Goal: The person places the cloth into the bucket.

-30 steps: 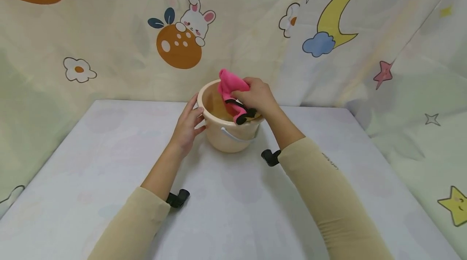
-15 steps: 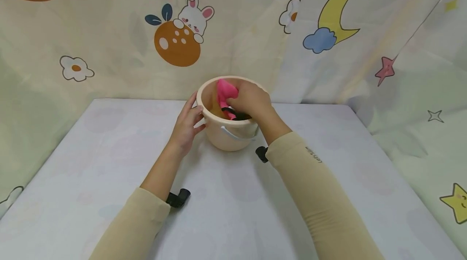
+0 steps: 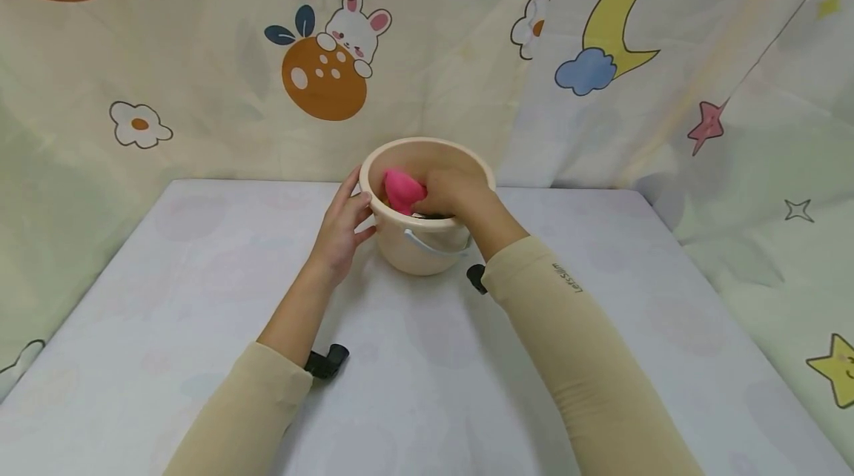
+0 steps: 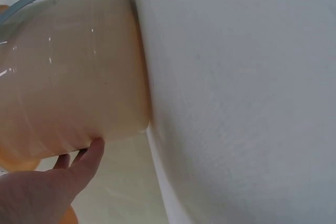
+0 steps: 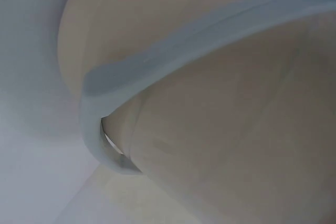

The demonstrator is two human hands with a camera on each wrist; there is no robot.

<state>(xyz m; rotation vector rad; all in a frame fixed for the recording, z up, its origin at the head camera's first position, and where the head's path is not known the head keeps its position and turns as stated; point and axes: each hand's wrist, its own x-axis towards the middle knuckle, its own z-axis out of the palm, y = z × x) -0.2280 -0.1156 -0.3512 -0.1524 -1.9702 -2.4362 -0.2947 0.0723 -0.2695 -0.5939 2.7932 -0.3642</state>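
A cream bucket [image 3: 416,250] stands upright at the back of the table. My left hand [image 3: 336,239] presses against its left side near the rim, with the fingers spread and touching the wall. In the left wrist view the left hand [image 4: 63,184] has a straight finger against the bucket [image 4: 79,72]. Inside the bucket, my right hand [image 3: 457,194] holds a pink soft thing with black parts [image 3: 402,190]; its lower portion and my fingertips are hidden behind the near wall. Only the bucket and its pale grey handle [image 5: 173,51] fill most of the right wrist view.
The handle [image 3: 434,248] hangs down on the bucket's near side. A white cloth covers the table [image 3: 414,372]. Close behind the bucket rises a printed cloth backdrop [image 3: 440,38] with a rabbit and a moon. Each wrist wears a small black camera mount [image 3: 327,362].
My right hand has gone down into the bucket with the pink soft thing, which was above the rim one second ago. My left hand has stayed at the bucket's side.
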